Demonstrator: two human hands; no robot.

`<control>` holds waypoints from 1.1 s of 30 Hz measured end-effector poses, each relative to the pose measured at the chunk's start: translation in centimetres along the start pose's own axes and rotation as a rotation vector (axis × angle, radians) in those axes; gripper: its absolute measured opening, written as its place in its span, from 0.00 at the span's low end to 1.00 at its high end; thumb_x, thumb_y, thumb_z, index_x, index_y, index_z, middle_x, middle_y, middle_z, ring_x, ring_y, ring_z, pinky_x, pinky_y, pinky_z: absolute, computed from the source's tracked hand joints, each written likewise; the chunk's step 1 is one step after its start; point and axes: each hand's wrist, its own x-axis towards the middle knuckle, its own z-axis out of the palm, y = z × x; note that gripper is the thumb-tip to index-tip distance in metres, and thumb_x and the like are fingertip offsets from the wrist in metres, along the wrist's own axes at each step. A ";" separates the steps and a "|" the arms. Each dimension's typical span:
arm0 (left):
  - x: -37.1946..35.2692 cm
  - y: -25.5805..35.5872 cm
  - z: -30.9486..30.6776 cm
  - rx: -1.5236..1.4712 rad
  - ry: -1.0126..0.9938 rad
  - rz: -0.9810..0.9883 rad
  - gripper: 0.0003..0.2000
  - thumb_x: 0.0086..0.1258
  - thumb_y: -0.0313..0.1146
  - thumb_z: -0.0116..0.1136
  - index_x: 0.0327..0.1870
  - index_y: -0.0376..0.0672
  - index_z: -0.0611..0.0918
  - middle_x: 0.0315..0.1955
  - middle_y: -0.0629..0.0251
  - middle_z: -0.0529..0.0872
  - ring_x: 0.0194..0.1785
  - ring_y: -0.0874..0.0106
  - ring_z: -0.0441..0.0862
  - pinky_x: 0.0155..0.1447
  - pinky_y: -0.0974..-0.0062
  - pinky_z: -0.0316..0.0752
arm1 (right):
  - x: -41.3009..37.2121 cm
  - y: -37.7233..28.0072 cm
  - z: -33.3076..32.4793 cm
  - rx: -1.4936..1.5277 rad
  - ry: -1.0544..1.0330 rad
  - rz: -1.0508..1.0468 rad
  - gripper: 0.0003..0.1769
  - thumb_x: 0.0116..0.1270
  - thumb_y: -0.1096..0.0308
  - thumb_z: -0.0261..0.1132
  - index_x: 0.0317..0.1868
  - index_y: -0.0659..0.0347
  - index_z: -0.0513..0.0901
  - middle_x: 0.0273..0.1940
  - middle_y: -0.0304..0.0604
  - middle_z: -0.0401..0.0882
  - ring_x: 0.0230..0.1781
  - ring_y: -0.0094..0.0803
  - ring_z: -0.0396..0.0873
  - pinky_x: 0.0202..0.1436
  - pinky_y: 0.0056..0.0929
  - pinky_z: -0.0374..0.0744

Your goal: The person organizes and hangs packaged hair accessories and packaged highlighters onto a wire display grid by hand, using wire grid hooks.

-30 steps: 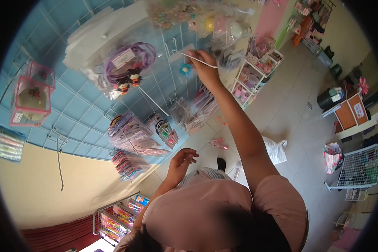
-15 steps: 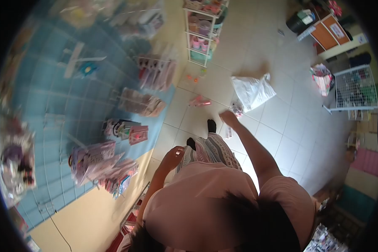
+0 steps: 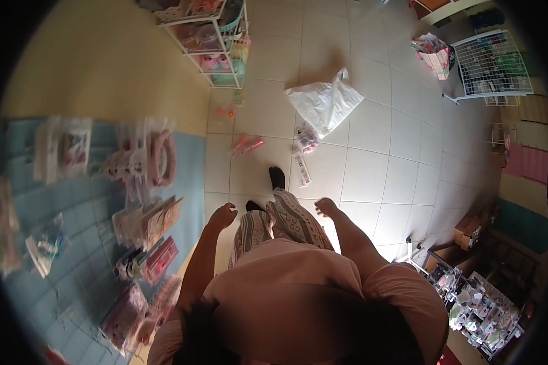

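Observation:
My left hand (image 3: 223, 215) hangs at my side over the tiled floor, its fingers loosely bent and apart, with nothing seen in it. On the other side of my patterned trousers, my right hand (image 3: 326, 208) is held low with curled fingers; no object shows in it. Beyond it on the floor lie a narrow clear packet (image 3: 301, 169) and a bag of small pink and purple items (image 3: 307, 139), which touches a white plastic bag (image 3: 326, 104). A pink packet (image 3: 247, 145) lies further left, past my feet.
A blue wall grid (image 3: 79, 243) with hanging packaged goods stands at my left. A white shelf rack (image 3: 216, 52) is ahead, with small orange pieces (image 3: 225, 112) near it. At the right are a wire rack (image 3: 493, 64), a pink-and-white bag (image 3: 433, 56) and a lower display rack (image 3: 484, 310).
The view has turned, and the wall grid and floor items sit further left. My left hand has moved away from my leg; my right hand has drawn back nearer my body.

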 end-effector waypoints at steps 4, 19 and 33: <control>7.2 1.1 -1.6 -0.052 0.065 -0.064 0.19 0.66 0.40 0.53 0.53 0.38 0.74 0.39 0.48 0.83 0.45 0.57 0.81 0.49 0.66 0.75 | 7.2 -6.7 -2.7 0.077 0.139 -0.289 0.16 0.59 0.58 0.59 0.30 0.66 0.80 0.24 0.47 0.81 0.21 0.33 0.81 0.28 0.33 0.79; 48.0 -14.0 -2.1 0.144 0.340 -0.225 0.38 0.54 0.42 0.62 0.66 0.45 0.59 0.59 0.41 0.66 0.57 0.44 0.71 0.57 0.52 0.71 | 46.5 -27.0 4.1 -0.499 0.358 -0.594 0.29 0.52 0.53 0.70 0.50 0.61 0.74 0.54 0.54 0.71 0.53 0.51 0.73 0.55 0.42 0.75; 65.4 -13.5 -7.3 0.473 0.743 -0.012 0.43 0.50 0.58 0.64 0.69 0.70 0.57 0.71 0.50 0.43 0.71 0.43 0.43 0.54 0.26 0.58 | 62.6 -38.4 13.8 -0.941 0.930 -1.323 0.20 0.59 0.68 0.58 0.53 0.57 0.74 0.56 0.47 0.68 0.59 0.38 0.66 0.54 0.39 0.73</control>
